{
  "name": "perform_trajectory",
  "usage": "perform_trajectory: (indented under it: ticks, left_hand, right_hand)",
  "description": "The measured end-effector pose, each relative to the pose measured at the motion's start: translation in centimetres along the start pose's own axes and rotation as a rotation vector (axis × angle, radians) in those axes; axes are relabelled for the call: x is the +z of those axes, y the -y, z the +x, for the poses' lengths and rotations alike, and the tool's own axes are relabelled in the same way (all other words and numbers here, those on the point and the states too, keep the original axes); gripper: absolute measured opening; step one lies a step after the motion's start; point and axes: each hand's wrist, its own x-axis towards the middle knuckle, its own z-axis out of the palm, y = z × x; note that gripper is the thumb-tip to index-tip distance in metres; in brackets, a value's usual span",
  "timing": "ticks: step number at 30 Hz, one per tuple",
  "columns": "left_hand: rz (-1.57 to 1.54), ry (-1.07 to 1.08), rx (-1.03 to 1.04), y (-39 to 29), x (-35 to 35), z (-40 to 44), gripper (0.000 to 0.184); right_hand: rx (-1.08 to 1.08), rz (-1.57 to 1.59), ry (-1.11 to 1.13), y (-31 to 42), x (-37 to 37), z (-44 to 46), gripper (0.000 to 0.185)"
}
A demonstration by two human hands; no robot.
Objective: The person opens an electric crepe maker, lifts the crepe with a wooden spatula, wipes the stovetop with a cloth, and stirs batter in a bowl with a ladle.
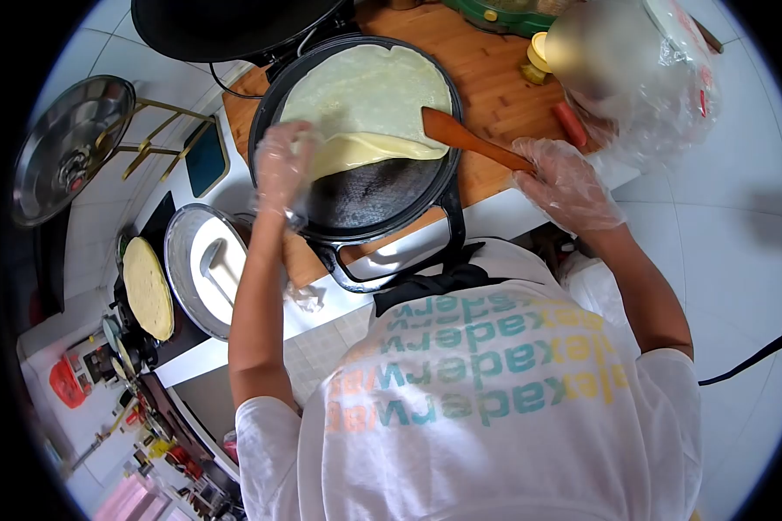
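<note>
A thin pale pancake (365, 91) lies on the round black griddle (382, 198), its near edge folded back over itself in a yellowish flap. My left hand (283, 169), in a clear plastic glove, has its fingers curled at the left end of that fold; they look closed on the pancake, slightly blurred. My right hand (565, 181), gloved too, grips the handle of a wooden spatula (469, 139). The spatula's flat blade rests at the right end of the fold. Bare dark griddle surface shows on the near side.
The griddle's black lid (235, 22) stands raised behind it. A metal bowl (182, 269) holds white batter and a ladle (213, 260). Another cooked pancake (148, 288) lies at left. A yellow-capped jar (539, 59) and plastic-wrapped container (626, 78) stand at right.
</note>
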Motion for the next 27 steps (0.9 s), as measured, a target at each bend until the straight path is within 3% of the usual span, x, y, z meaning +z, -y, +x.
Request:
perform_trajectory:
  ticks: [2, 12, 18, 20, 21, 22, 26, 27]
  left_hand:
    - [0.102, 0.147, 0.156, -1.6, 0.5, -0.9, 0.028]
    - [0.325, 0.385, 0.396, -2.0, 3.6, 2.0, 0.031]
    - [0.261, 0.48, 0.183, -4.9, 1.5, 1.7, 0.019]
    - [0.151, 0.457, 0.346, -4.3, 0.3, -1.5, 0.018]
    - [0.303, 0.648, 0.409, -5.6, -1.0, -3.0, 0.018]
    - [0.351, 0.599, 0.457, -6.5, -2.1, -5.0, 0.021]
    - [0.295, 0.715, 0.202, -7.8, -4.8, -6.1, 0.031]
    - [0.225, 0.542, 0.159, -7.1, -4.3, -5.7, 0.03]
  right_hand:
    - [-0.023, -0.028, -0.034, 0.1, 0.3, 0.2, 0.034]
    - [-0.087, -0.015, -0.118, -0.5, 0.1, -0.3, 0.034]
    - [-0.001, 0.053, -0.099, -0.6, 0.0, -1.1, 0.035]
    - [0.013, 0.069, -0.101, -1.0, 0.0, -1.3, 0.035]
    - [0.024, 0.061, -0.093, -1.1, -0.1, -1.3, 0.035]
    - [0.032, 0.053, -0.081, -1.1, -0.3, -1.2, 0.035]
    - [-0.106, 0.102, -0.18, -1.0, 0.1, 0.0, 0.026]
    - [-0.104, 0.108, -0.179, -0.7, 0.2, 0.4, 0.025]
